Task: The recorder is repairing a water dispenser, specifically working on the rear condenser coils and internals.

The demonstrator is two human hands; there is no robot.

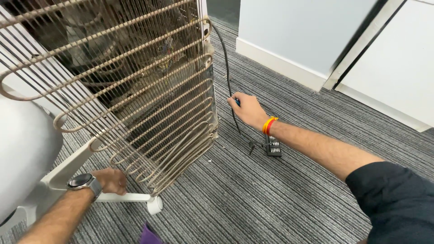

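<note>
**Coil grille still on, tool just reaching its edge**

Work looked barely begun: condenser grille still fixed to fridge back. Right hand pinched 1 blue-handled tool just right of grille, by 1 black cable. Left hand was curled on white chair base below grille. 1 bit case on carpet, further right.

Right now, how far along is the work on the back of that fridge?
Done: the appliance is pulled out, its dusty wire condenser grille facing the camera. In hand: the right hand holds a small blue-tipped tool at the grille's right edge beside the black power cable; the left hand grips the white chair base. Left: the grille remains mounted; the black bit case lies on the striped carpet.
</note>
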